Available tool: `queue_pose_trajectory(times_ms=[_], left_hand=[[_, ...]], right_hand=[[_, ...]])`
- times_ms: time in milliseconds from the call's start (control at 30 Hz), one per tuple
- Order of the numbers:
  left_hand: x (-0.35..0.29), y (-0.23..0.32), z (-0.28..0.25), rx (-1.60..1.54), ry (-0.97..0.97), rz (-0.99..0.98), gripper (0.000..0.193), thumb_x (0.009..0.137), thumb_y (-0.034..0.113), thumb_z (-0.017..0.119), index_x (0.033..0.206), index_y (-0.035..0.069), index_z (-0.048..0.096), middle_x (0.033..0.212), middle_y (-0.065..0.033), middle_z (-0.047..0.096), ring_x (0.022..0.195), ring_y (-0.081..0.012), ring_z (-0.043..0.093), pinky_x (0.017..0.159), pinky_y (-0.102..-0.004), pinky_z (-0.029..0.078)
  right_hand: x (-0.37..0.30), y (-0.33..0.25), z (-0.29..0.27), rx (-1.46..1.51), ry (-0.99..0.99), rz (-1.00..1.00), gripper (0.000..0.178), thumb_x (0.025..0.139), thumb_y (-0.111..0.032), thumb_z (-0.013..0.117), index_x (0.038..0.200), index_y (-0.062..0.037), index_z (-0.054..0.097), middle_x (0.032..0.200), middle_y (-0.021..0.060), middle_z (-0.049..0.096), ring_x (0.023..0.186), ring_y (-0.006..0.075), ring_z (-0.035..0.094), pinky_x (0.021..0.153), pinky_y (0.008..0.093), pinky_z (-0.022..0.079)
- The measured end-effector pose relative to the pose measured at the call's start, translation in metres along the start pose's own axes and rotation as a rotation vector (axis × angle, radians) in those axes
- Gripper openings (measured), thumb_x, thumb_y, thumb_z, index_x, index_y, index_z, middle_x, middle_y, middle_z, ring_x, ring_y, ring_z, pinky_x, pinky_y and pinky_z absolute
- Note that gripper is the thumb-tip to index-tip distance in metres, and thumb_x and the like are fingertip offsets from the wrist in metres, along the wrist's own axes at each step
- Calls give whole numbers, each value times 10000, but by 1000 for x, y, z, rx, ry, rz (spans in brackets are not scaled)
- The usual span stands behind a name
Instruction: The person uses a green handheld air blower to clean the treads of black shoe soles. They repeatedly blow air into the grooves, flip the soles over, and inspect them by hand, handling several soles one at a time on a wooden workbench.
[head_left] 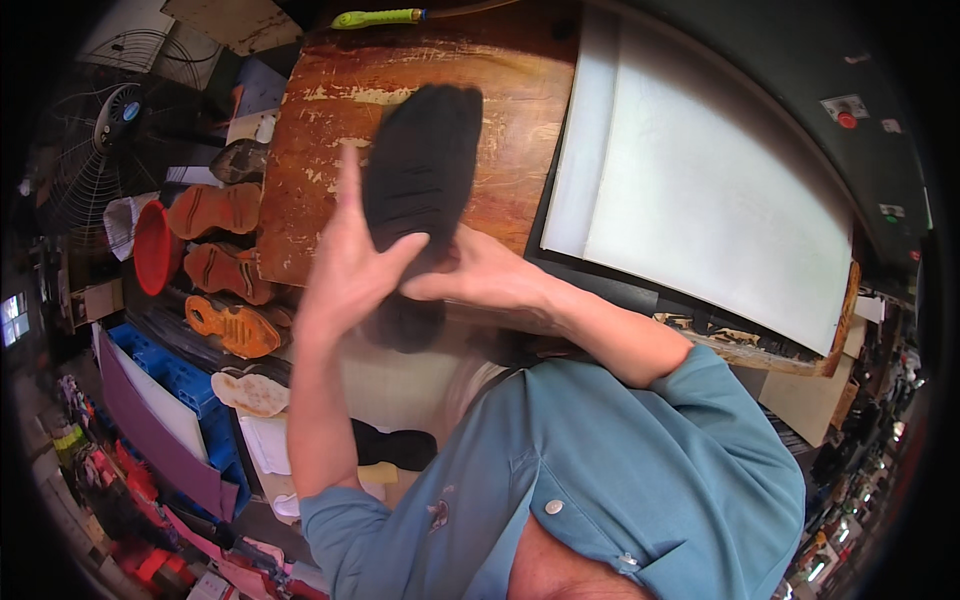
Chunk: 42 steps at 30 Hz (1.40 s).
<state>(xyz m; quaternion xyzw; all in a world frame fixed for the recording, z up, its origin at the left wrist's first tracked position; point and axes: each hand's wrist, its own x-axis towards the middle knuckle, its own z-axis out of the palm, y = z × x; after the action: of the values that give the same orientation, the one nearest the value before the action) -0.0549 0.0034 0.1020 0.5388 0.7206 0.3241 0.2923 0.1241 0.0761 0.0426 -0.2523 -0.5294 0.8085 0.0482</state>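
Observation:
A black foot-shaped insole with several dark crosswise lines is held lengthwise over the near part of a worn wooden board. My left hand is along its left edge, thumb laid over the top and index finger stretched out beside it. From the right, my right hand grips the narrower near part, its thumb on top and its other fingers mostly hidden beneath. Both thumbs almost meet there. The insole's near end, below my hands, is blurred.
The scratched wooden board lies ahead, a yellow-green handle at its far edge. To the right is a large white sheet. On the left are orange soles, a red bowl, a blue crate and a fan.

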Motion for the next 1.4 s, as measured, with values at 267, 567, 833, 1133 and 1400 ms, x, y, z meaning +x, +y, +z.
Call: queue_pose_trajectory(times_ms=[267,567,833,1133,1400], left_hand=[[-6,-29,37,130,99,-31,1185,808,143,895,1706,47,127,1577,-350,470,1433,-486,523,1195,-494,430],[-4,-29,15,-588,177,-162,1045,827,-28,840,1684,-15,242,1552,-206,529,1348,-303,606,1164,-411,476],[-40,-10,-18,-714,432,-109,1062,773,112,890,1656,-45,322,1540,-193,526,1391,-290,563,1194,-416,432],[-61,-1,-13,-783,569,-187,1130,742,83,921,1668,-58,290,1566,-196,511,1414,-298,546,1210,-419,409],[-63,-30,-26,-700,727,-128,1056,779,54,879,1667,-28,313,1558,-165,506,1416,-278,516,1212,-412,385]], right_hand=[[-31,18,-36,28,186,89,769,988,-164,746,1590,128,368,1230,141,701,1024,161,691,921,323,569],[-33,-8,-35,-390,257,-142,481,946,-135,770,1359,57,614,1053,158,761,930,222,747,889,351,600],[106,-100,-109,-1292,612,-1232,377,937,-141,768,1282,-10,690,1111,181,763,967,377,735,856,455,585],[266,-79,-142,-2036,939,-1440,536,913,-338,659,1181,125,679,875,230,658,656,307,617,557,457,496],[169,-125,-136,-1356,174,-701,328,912,-227,737,1120,27,739,1005,235,677,985,405,666,850,490,557]])
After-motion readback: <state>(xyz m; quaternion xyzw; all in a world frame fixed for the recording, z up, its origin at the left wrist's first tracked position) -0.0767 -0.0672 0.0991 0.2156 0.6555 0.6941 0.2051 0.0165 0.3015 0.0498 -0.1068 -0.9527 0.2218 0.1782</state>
